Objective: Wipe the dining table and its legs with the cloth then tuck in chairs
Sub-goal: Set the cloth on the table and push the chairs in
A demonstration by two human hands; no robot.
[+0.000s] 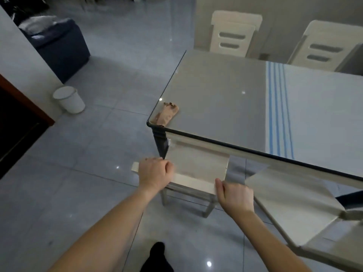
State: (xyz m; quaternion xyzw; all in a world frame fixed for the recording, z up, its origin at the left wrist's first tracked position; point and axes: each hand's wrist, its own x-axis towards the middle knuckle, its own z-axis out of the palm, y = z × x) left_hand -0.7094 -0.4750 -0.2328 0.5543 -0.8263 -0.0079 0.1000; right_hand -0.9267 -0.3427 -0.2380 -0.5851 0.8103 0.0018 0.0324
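The chair (193,183) is standing at the near edge of the surface (216,91), beside the corner leg (161,144). The left hand (155,173) and right hand (234,195) are each gripping its top rail, fingers curled over it. The brown cloth (167,114) is lying crumpled on the surface's near corner, apart from both hands. A second chair (294,203) is standing just to the right.

Domestic dining area, open to a living space. Evidence: glass-topped dining table (216,85) right of centre, blue-striped runner (279,107) across it; cream slat-back chairs (233,34) at upper right on its far side, more at lower right; dark blue sofa (60,48) upper left (something pale heaped on it, not identifiable); small white waste bin (69,100) at left on glossy grey floor tiles (88,154); reddish wooden door frame (39,114) along left edge.
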